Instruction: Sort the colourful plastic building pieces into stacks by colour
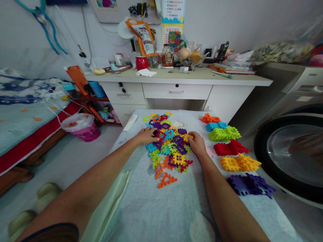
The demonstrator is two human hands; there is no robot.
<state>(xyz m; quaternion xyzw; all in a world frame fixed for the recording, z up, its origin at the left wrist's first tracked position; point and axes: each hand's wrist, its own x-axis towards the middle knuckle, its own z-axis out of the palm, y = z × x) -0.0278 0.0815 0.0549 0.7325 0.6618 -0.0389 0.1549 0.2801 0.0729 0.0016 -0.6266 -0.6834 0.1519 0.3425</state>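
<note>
A mixed pile of plastic interlocking building pieces (169,134) lies on the cloth-covered table, in purple, blue, green, red, yellow and orange. My left hand (146,136) rests at the pile's left edge, its thumb stretched out and apart from the fingers beside purple pieces. On the opposite side, my right hand (197,143) pinches a yellow building piece (186,137) between thumb and fingers. Nearer to me in the pile are a square yellow window piece (179,158) and an orange triangular piece (167,180).
Sorted by colour along the table's right side lie orange (210,118), blue (216,126), green (224,133), red (230,147), yellow (239,162) and purple pieces (251,185). A white box (130,123) sits back left. Behind stands a desk (176,78); a washing machine (292,151) is right.
</note>
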